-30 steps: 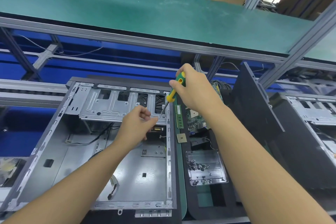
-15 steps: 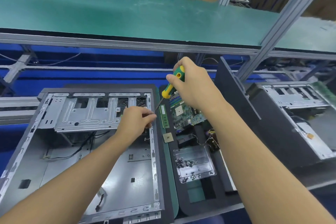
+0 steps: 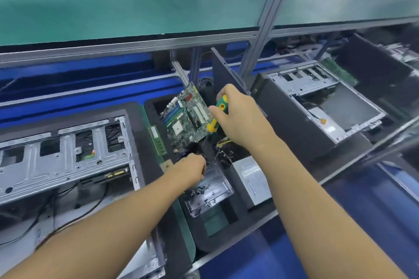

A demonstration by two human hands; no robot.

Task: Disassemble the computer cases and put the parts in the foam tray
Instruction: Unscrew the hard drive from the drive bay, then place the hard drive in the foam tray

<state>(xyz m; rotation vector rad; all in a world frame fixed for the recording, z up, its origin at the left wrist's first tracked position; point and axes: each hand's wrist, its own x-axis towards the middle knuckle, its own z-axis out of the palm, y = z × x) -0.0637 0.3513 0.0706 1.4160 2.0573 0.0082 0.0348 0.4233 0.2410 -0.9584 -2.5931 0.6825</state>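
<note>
- The open computer case [image 3: 63,161] lies on its side at the near left. Its metal drive cage faces up and black cables trail across its floor.
- Just right of it sits the black foam tray [image 3: 210,242], with a clear dish of screws [image 3: 213,192] set in a near pocket.
- The left hand [image 3: 192,171] hangs over the far edge of that dish with its fingers bunched and pointing down. Its fingertips are hidden, so I cannot tell whether it pinches a screw.
- A silver power supply [image 3: 254,179] lies in the tray just right of the dish.
- A green memory stick [image 3: 157,140] lies along the tray's left side, with a small square chip [image 3: 167,166] near its close end.
- The motherboard [image 3: 186,118] rests tilted in the tray's far pocket.
- The right hand [image 3: 240,120] is wrapped round the green and yellow handle of a screwdriver [image 3: 216,115], held above the motherboard's right edge. The shaft is not clearly visible.
- A dark side panel [image 3: 226,75] stands upright beyond the right hand.
- A second computer case [image 3: 324,102] lies open at the far right, well apart from the first.
- A green shelf [image 3: 136,2] on a metal frame spans the back.
</note>
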